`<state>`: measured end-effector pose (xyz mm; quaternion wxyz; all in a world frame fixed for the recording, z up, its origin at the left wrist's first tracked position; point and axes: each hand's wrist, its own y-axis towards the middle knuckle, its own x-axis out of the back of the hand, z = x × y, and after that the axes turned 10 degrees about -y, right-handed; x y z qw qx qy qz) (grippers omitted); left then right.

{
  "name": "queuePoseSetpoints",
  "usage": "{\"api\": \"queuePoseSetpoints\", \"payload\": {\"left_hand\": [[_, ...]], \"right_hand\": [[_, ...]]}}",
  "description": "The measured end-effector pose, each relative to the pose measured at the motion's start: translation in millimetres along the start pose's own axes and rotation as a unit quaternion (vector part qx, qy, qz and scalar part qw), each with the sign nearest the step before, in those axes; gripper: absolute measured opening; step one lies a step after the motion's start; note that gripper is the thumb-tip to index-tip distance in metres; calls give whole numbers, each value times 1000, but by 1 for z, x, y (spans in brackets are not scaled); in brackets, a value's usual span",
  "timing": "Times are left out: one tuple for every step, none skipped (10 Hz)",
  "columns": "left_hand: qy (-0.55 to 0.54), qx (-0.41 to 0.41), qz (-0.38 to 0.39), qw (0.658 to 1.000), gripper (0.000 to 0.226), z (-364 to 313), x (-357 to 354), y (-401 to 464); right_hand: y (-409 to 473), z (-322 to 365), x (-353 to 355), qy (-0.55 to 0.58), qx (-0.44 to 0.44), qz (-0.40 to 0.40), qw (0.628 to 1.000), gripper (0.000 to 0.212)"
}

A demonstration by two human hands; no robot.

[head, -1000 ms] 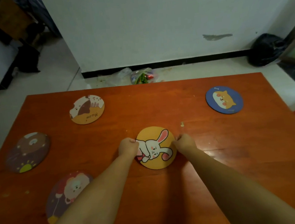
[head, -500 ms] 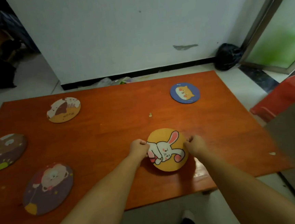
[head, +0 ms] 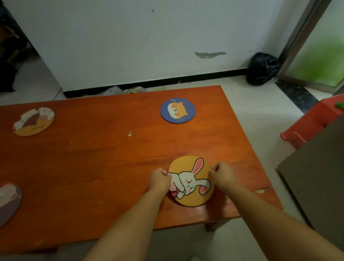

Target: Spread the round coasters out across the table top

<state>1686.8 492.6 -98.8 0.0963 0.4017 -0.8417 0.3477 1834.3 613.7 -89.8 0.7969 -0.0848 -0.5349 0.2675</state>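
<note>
A yellow round coaster with a white rabbit (head: 192,180) lies near the front right corner of the orange wooden table (head: 98,157). My left hand (head: 158,182) pinches its left edge and my right hand (head: 222,174) pinches its right edge, both with curled fingers. A blue coaster with an orange cat (head: 177,110) lies at the back right. A tan coaster with a brown and white cat (head: 33,121) sits at the back left. A purple coaster with a pale animal (head: 1,205) is cut off by the left edge of the view.
A red plastic stool (head: 316,121) and a grey-brown panel (head: 336,170) stand right of the table. A black bag (head: 262,68) rests against the white wall by a glass door. A small pale speck (head: 129,134) lies mid-table. My shoe shows below the table's front edge.
The rabbit coaster, held by both hands, has moved from the table's middle toward the front right corner. The view has swung right, so the brown coaster at far left has left the frame.
</note>
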Motion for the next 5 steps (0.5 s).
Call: {"api": "queuePoseSetpoints", "payload": {"left_hand": [[57, -9, -8, 998, 33, 9, -5, 4], [133, -30, -1, 991, 15, 21, -11, 1], [207, -62, -16, 976, 13, 25, -15, -1], [237, -74, -22, 968, 31, 15, -11, -3], [231, -107, 8, 967, 32, 21, 4, -10]], "right_hand": [[6, -7, -5, -16, 25, 12, 999, 28], [8, -18, -14, -68, 37, 27, 997, 17], [9, -21, -17, -121, 39, 33, 991, 21], [13, -15, -11, -128, 39, 60, 989, 24], [11, -9, 9, -67, 51, 69, 994, 38]]}}
